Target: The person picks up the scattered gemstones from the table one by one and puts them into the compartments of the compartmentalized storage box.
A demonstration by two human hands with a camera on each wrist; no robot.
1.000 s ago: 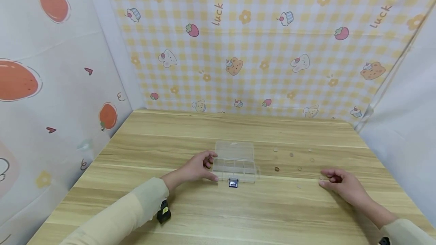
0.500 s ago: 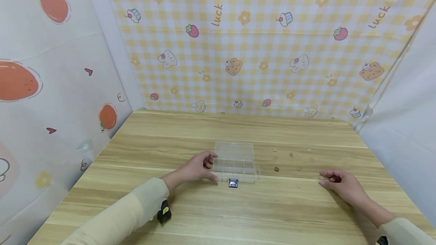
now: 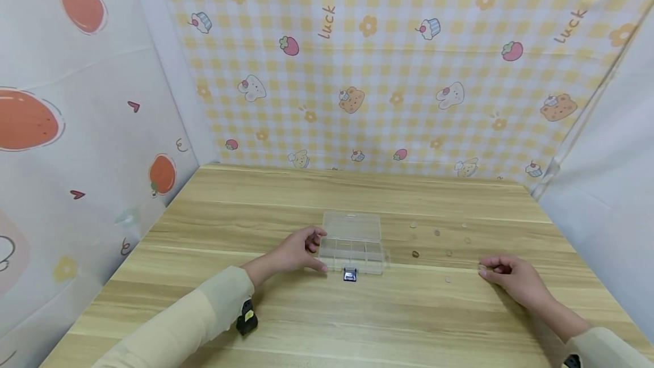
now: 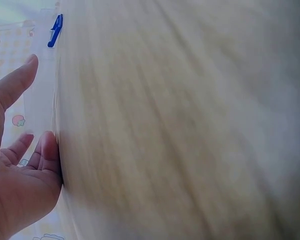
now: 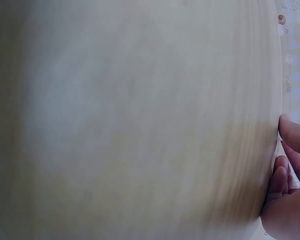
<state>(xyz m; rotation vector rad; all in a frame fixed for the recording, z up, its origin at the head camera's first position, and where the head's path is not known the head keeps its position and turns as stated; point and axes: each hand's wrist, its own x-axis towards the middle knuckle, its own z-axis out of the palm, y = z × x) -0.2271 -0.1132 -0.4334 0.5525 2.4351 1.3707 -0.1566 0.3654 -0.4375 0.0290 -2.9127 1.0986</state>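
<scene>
A clear plastic compartment box (image 3: 351, 254) lies with its lid (image 3: 351, 226) raised at the back and a dark blue latch (image 3: 349, 275) at the front. My left hand (image 3: 295, 251) holds its left end, thumb at the front corner and index finger near the hinge. In the left wrist view, my left hand (image 4: 20, 185) has thumb and fingers spread apart. To the right, my right hand (image 3: 513, 280) pinches a small pale round piece (image 3: 482, 267) low at the tabletop. Its exact kind is too small to tell. The right wrist view shows my right hand (image 5: 290, 170) against the table, the piece hidden.
Several small round pieces lie scattered between box and right hand, among them a brown one (image 3: 415, 254) and a pale one (image 3: 448, 280). The wooden tabletop (image 3: 306, 322) ends at a patterned cloth backdrop (image 3: 368, 72), with cloth walls on both sides.
My right thumb and index finger have drawn closer together around the small piece. The left hand and the box stay where they were.
</scene>
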